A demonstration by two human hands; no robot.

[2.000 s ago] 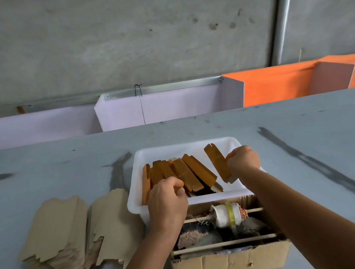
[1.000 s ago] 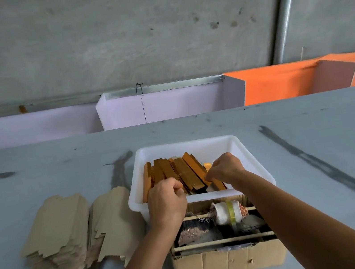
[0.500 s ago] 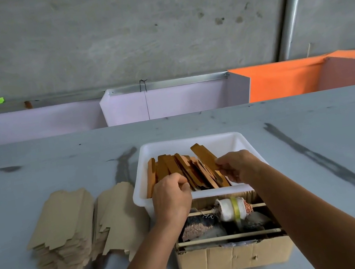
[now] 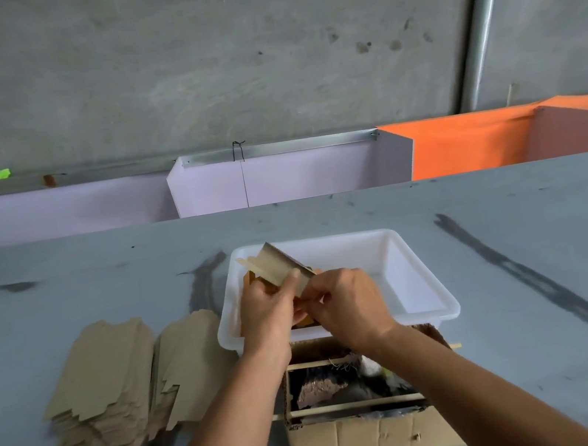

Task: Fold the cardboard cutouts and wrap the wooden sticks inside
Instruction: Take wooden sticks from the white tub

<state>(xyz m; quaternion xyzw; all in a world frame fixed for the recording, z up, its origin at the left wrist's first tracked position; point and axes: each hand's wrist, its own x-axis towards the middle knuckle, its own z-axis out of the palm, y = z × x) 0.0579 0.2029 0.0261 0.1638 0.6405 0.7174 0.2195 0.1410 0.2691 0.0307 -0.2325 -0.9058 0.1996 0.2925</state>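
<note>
Cardboard cutout (image 4: 280, 268) at frame centre, over white tray (image 4: 402, 274); left hand (image 4: 269, 314) and right hand (image 4: 349, 305) both pinch it, close together. Orange wooden sticks (image 4: 247, 283) in tray, mostly hidden. Cutout stacks (image 4: 115, 373) lower left. Cardboard box (image 4: 371, 435) below tray holds clutter.

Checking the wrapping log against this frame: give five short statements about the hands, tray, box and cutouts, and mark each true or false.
1. Both hands, left hand and right hand, hold a tan folded cardboard piece over the white plastic tray. True.
2. The stacks of flat tan cardboard cutouts lie right of the tray. False: they lie left of it.
3. The brown cardboard box sits nearer the person than the tray. True.
4. The tray's right half is packed with sticks. False: it shows bare white.
5. The right hand rests flat on the table. False: it pinches the cardboard piece.
</note>
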